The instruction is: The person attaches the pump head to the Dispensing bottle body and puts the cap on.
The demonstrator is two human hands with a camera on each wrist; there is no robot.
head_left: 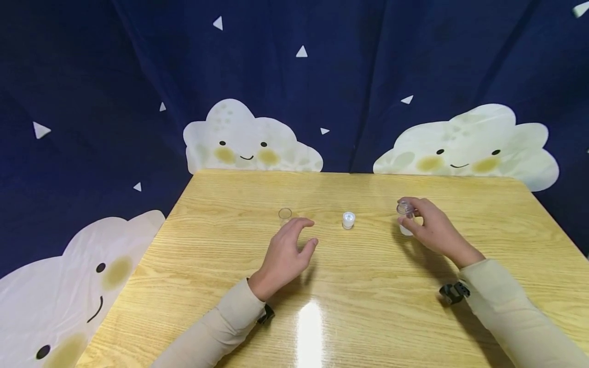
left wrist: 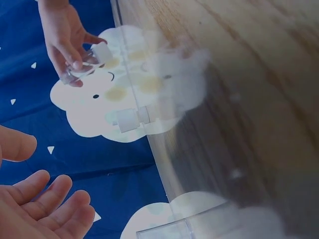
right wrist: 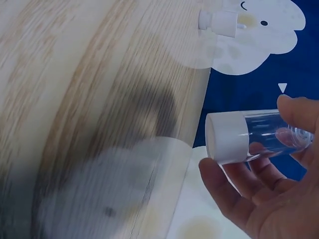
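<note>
Right hand (head_left: pixel 434 230) grips a clear plastic vial (right wrist: pixel 259 134) with white base, right of centre; left hand (head_left: pixel 285 253) hovers loosely open over the glossy wood-grain bench (head_left: pixel 368 306).

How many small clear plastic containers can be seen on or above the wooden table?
3: one small clear plastic cup just beyond the left hand, one white-based container at the table's middle, one white-capped clear vial in the right hand.
</note>
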